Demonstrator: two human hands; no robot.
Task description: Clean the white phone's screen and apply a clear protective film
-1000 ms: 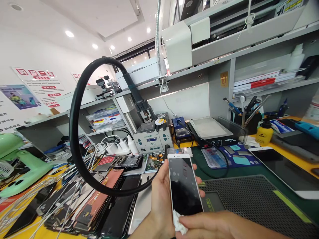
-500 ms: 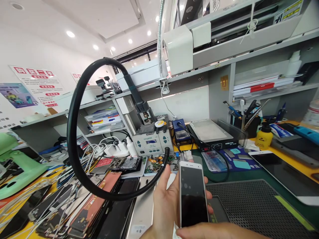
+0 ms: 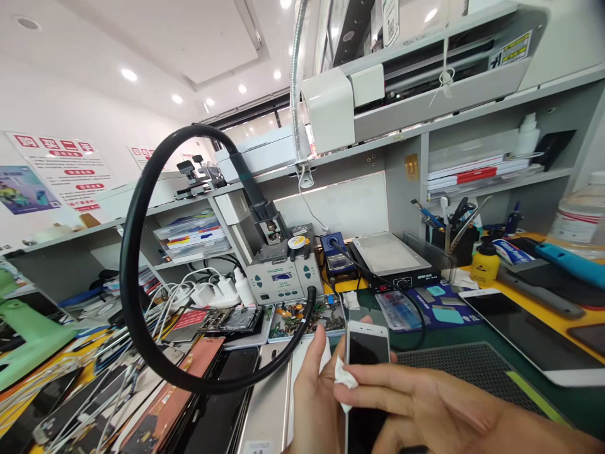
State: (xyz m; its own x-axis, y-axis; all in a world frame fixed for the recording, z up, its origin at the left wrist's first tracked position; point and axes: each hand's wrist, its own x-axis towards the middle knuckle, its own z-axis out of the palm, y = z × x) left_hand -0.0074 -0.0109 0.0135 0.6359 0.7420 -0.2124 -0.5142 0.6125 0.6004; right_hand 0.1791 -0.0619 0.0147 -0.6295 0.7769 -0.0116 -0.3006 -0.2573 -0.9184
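My left hand (image 3: 309,391) is wrapped round a white smartphone (image 3: 368,343) with a dark screen, its fingers curling behind the phone's back. The phone stands tilted, screen toward me, above the front of the bench. Between the fingertips of my right hand (image 3: 425,400) is a crumpled white tissue (image 3: 345,376), which lies against the left edge of the phone. My right hand covers the middle of the screen, and the phone's lower end runs out of the picture.
A thick black hose (image 3: 127,265) loops at left from a grey hot air station (image 3: 278,277). Several phones and cables lie left. A tray of small circuit parts (image 3: 302,318) sits behind my hands. A black perforated mat (image 3: 472,372) and a white tablet (image 3: 529,334) lie right.
My right hand has risen from the phone's lower end to its upper part, bringing the tissue up over the left edge. The view has shifted slightly, and the phone sits a little lower.
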